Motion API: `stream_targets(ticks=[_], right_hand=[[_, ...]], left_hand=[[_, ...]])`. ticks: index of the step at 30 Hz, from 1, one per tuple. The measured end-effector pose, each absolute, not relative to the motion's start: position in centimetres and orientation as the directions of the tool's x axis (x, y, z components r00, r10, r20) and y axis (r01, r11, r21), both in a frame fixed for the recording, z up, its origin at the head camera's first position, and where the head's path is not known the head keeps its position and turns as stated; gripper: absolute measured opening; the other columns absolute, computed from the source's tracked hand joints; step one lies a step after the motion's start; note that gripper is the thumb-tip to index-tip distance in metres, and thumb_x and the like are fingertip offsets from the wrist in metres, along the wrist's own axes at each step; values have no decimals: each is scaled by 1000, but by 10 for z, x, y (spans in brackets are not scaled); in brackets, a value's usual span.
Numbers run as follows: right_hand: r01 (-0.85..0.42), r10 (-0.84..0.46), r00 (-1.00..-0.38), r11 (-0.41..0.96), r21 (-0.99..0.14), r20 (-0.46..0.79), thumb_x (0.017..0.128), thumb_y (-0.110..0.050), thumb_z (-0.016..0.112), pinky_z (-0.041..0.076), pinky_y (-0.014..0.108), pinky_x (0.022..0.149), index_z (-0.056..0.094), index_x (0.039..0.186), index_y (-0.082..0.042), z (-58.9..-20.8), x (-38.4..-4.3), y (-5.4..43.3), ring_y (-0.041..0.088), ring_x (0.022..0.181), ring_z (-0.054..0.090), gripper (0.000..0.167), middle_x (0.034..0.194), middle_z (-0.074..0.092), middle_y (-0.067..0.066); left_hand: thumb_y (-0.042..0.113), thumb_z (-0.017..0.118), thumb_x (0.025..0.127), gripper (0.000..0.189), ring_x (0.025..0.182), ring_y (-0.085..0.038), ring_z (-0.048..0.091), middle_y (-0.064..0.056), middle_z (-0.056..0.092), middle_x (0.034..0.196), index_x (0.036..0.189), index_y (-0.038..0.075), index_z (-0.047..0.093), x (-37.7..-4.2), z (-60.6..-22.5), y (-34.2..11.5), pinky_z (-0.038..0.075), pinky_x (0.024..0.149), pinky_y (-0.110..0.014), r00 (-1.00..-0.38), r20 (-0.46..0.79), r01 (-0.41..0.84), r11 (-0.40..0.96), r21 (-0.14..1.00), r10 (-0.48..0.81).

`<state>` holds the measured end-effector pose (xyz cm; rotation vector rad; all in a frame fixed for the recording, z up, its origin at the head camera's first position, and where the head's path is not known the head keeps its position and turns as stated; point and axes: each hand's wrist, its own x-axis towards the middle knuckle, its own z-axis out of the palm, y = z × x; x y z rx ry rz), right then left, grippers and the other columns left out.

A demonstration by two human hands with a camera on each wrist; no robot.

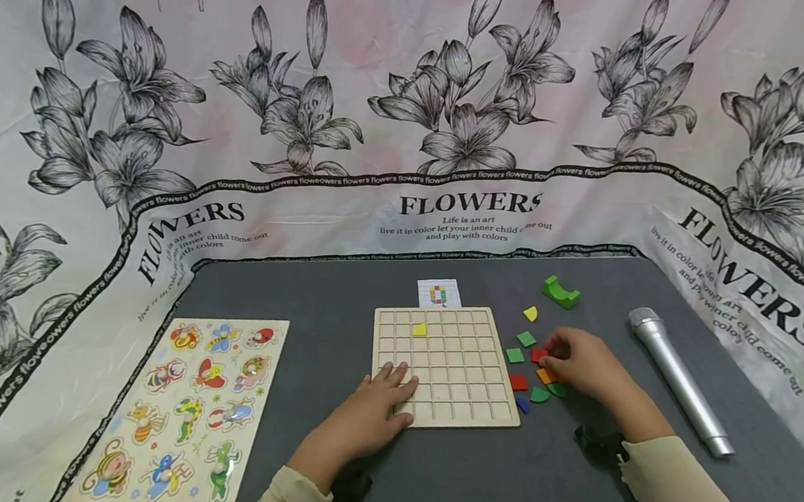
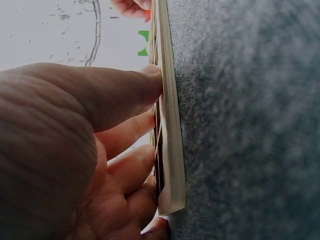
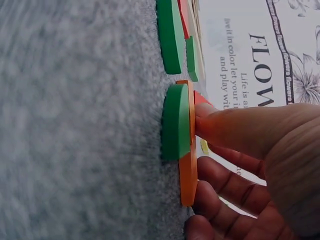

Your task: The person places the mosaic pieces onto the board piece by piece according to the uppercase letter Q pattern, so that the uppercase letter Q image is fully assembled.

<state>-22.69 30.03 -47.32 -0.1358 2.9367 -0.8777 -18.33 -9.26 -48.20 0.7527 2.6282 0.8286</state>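
Note:
My left hand (image 1: 374, 415) rests with spread fingers on the lower left part of a wooden grid board (image 1: 450, 368). In the left wrist view the thumb (image 2: 125, 90) lies against the board's edge (image 2: 172, 150). One yellow square block (image 1: 419, 330) sits in an upper cell of the grid. Right of the board, my right hand (image 1: 590, 362) pinches a small red block (image 1: 539, 355) between thumb and fingertips. Orange blocks (image 3: 188, 185) and a green curved block (image 3: 176, 122) lie just beneath those fingers in the right wrist view.
Beside the board lie green squares (image 1: 515, 356), a red square (image 1: 518, 382), a blue triangle (image 1: 523, 406) and a yellow piece (image 1: 530, 314). A pattern card (image 1: 438, 293) touches the board's back. Farther out are a green arch (image 1: 560, 292), a silver microphone (image 1: 679, 382) and an insect puzzle (image 1: 178, 418).

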Motion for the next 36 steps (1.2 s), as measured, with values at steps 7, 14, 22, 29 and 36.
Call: stream_targets(ticks=[7,14,22,29,36], right_hand=[[-67,-88,-996,804,-591,-6,101,-17,80,51,34,67,68,109,-5,-476,-225,297,23,84,63,19,101,74,12],[-72,-82,-997,764,-641,14,103,-18,78,53,33,70,73,108,-8,-467,-231,287,20,87,64,13,103,76,8],[-110,-141,-990,676,-728,19,104,-19,77,53,33,73,74,110,-8,-459,-279,220,23,88,65,13,102,74,10],[-112,-185,-983,653,-749,-14,103,-16,76,53,36,76,77,110,-8,-475,-309,178,23,88,65,11,100,75,9],[-84,-185,-981,649,-756,-50,104,-17,76,54,38,78,78,110,-9,-481,-317,162,24,90,65,10,103,75,9]], left_hand=[[23,68,109,60,170,-38,19,-13,30,180,165,10,49,-182,-482,-95,20,135,-64,-829,-113,385,705,596,548],[23,69,109,60,170,-38,19,-14,30,180,165,10,49,-181,-480,-97,20,135,-64,-832,-119,375,707,600,542],[23,69,109,61,169,-38,20,-13,30,180,165,11,50,-183,-483,-95,21,135,-63,-830,-115,384,708,592,546],[24,70,108,61,169,-36,23,-12,32,179,164,10,51,-185,-484,-89,24,134,-64,-824,-117,398,713,577,554],[24,70,108,60,169,-36,23,-13,32,179,164,10,51,-184,-482,-91,24,134,-64,-833,-118,388,722,573,541]])
